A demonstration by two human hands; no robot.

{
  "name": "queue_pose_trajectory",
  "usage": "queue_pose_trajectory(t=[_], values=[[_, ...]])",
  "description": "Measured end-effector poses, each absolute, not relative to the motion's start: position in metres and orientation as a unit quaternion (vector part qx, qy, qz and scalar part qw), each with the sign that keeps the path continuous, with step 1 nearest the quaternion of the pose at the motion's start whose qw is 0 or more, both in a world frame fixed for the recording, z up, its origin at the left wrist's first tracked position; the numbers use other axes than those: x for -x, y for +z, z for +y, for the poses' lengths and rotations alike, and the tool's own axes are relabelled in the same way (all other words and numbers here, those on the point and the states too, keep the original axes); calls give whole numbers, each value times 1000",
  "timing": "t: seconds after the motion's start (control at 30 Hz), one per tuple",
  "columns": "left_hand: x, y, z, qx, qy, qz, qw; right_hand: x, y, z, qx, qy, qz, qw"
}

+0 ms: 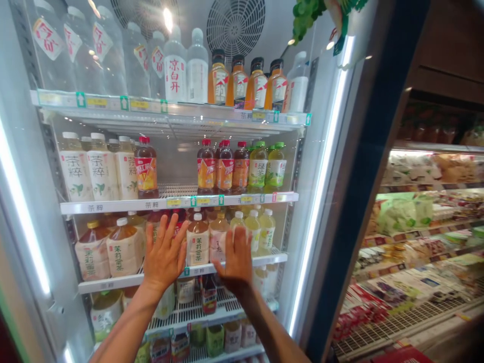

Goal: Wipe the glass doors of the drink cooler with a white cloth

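Both my hands are raised before a lit drinks cooler, fingers up and holding nothing. My left hand [165, 252] is open, its fingers spread, in front of the third shelf. It hides part of the bottles behind it. My right hand [236, 257], also open, has its thumb out to the left and covers part of a pink-labelled bottle [218, 239]. Between the hands stands a white-capped tea bottle [197, 241]. Left of my left hand are large tea bottles [123, 248]; small pale-yellow bottles [267, 229] stand right of my right hand. Whether either hand touches anything, I cannot tell.
Higher up are red-capped tea bottles [225, 166], green-capped bottles [258, 166], clear water bottles [175, 65] and orange drinks [237, 83]. A dark frame [363, 166] borders the cooler at right. Beyond it, an open chilled display [427, 237] holds packaged food.
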State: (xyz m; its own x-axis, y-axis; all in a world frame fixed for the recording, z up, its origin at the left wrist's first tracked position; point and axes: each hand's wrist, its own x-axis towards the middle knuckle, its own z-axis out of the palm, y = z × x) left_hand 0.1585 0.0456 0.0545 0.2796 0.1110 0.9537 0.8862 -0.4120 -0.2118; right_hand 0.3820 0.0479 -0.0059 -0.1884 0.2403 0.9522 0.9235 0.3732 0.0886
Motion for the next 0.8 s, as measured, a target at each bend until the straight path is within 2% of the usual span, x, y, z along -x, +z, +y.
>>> queue_pose_trajectory(t=[0.07,0.13,0.2,0.37,0.43,0.57,0.63,0.7,0.8], values=[[-158,55,46,691,-481,-360,402,-389,49,60,448,-362,-645,502],[-159,55,46,693,-481,-358,400,-393,77,65,452,-361,-641,504],[-159,54,45,694,-480,-359,399,-393,61,60,431,-369,-666,484],[-159,55,45,692,-481,-361,401,-396,-48,33,343,-402,-734,426],[-159,55,44,690,-483,-359,402,-400,-45,37,342,-406,-732,426],[-159,56,44,690,-487,-356,400,-406,30,61,415,-380,-684,463],[-159,55,44,692,-486,-356,398,-402,47,65,444,-363,-665,478],[-159,55,45,694,-483,-358,396,-394,31,59,422,-369,-681,472],[-159,54,45,692,-482,-360,398,-387,-16,44,330,-397,-759,397]])
